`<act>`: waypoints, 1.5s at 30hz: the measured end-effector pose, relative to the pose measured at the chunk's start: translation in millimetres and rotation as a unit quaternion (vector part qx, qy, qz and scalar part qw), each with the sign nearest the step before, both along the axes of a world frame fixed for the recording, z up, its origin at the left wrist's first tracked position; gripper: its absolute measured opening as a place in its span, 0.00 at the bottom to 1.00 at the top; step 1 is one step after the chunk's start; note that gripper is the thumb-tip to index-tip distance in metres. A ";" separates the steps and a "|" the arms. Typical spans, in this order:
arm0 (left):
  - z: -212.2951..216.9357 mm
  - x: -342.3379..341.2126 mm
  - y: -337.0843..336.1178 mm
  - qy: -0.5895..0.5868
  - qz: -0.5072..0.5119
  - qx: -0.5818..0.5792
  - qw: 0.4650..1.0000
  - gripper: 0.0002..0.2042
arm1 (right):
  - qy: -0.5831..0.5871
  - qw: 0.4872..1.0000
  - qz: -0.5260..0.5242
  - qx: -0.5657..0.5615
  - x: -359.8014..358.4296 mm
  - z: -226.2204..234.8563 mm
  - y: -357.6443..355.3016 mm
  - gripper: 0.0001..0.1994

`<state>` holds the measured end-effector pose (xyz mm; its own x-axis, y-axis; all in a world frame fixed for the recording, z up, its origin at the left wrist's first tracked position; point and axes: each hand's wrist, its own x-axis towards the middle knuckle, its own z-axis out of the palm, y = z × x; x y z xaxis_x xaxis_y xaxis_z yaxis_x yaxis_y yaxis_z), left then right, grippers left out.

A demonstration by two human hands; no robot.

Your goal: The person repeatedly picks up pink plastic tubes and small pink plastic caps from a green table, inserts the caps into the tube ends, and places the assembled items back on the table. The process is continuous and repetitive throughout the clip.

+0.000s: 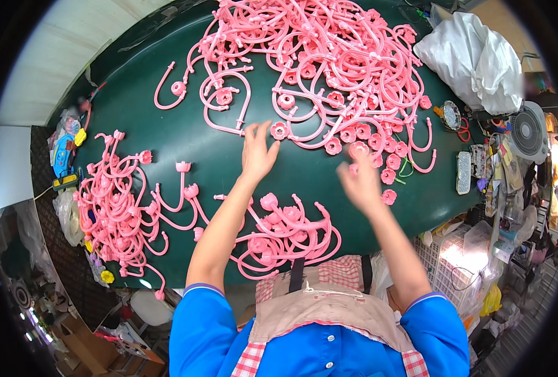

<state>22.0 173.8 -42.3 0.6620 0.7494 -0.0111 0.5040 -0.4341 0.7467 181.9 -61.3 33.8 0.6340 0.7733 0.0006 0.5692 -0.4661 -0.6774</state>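
Note:
My left hand [258, 154] reaches over the middle of the table, fingers apart. Its fingertips are beside the end of a curved pink tube [246, 100], and I cannot make out whether they touch it. A pink flower-shaped cup [279, 131] lies just right of those fingers. Smeared by motion, my right hand [362, 182] is over the right side, close to a pink flower cup [357, 149]; whether it grips that cup cannot be seen. More loose flower cups [390, 161] lie beyond and beside this hand.
A large tangle of pink tubes [329, 50] covers the far table. Smaller piles lie at the left [112, 213] and by my apron [285, 232]. A white plastic bag [474, 60], red-handled scissors [463, 131] and a grey fan [529, 131] stand along the right.

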 end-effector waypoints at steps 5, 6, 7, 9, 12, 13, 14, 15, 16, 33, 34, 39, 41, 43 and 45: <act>-30.5 40.2 9.9 0.093 -0.077 0.049 0.991 0.25 | -0.191 0.972 -0.016 -0.134 139.5 -63.6 28.6 0.26; -28.7 45.2 9.6 0.068 -0.056 0.022 0.996 0.22 | -0.121 0.981 -0.009 -0.150 147.5 -65.1 30.4 0.23; -29.9 44.0 9.4 0.046 -0.031 -0.004 0.998 0.19 | -0.114 0.990 0.040 -0.076 145.8 -51.6 36.0 0.17; -35.7 38.1 3.5 -0.077 0.054 -0.322 0.942 0.14 | 0.049 0.999 0.013 -0.003 127.2 -12.0 37.2 0.16; -31.8 23.9 -17.8 -0.258 0.113 -0.674 0.683 0.11 | 0.159 0.987 -0.022 0.005 68.2 50.8 24.9 0.15; -30.6 20.0 -24.0 -0.266 0.103 -0.707 0.647 0.13 | 0.198 0.980 -0.025 0.003 47.2 63.2 17.9 0.14; -29.5 19.1 -30.4 -0.274 0.090 -0.738 0.610 0.15 | 0.234 0.972 -0.029 0.000 29.6 72.4 9.9 0.14; -19.9 20.3 -37.7 -0.284 0.077 -0.734 0.613 0.19 | 0.249 0.967 -0.022 0.048 14.7 68.0 2.1 0.14; -12.8 22.0 -44.3 -0.286 0.064 -0.731 0.616 0.19 | 0.263 0.960 -0.016 0.096 1.0 66.2 -2.3 0.15; 39.6 -2.0 12.3 -0.040 -0.334 -0.400 0.853 0.19 | 0.115 0.938 0.300 0.130 -110.8 33.1 -39.1 0.14; 36.4 4.0 24.2 0.013 -0.302 -0.294 0.907 0.17 | 0.116 0.918 0.351 0.142 -107.1 27.3 -32.8 0.14; -15.3 87.5 70.1 0.034 -0.054 0.038 0.997 0.18 | -0.092 0.993 0.074 0.026 -4.0 -42.1 26.7 0.19; -27.0 113.9 58.7 0.117 -0.055 0.150 0.980 0.22 | -0.179 0.979 0.095 -0.021 38.6 -66.6 48.1 0.17; -34.9 124.3 55.8 0.169 -0.068 0.156 0.971 0.26 | -0.124 0.983 0.132 -0.025 60.3 -85.0 59.6 0.15; -20.1 132.7 57.3 0.184 -0.033 0.076 0.979 0.27 | -0.115 0.984 0.133 0.009 73.7 -83.8 53.8 0.14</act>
<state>154.7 231.0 -62.4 0.6808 0.7172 -0.1489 0.6940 -0.5666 0.4442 255.6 -7.4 -50.0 0.3907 0.9104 0.1360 0.8087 -0.2689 -0.5232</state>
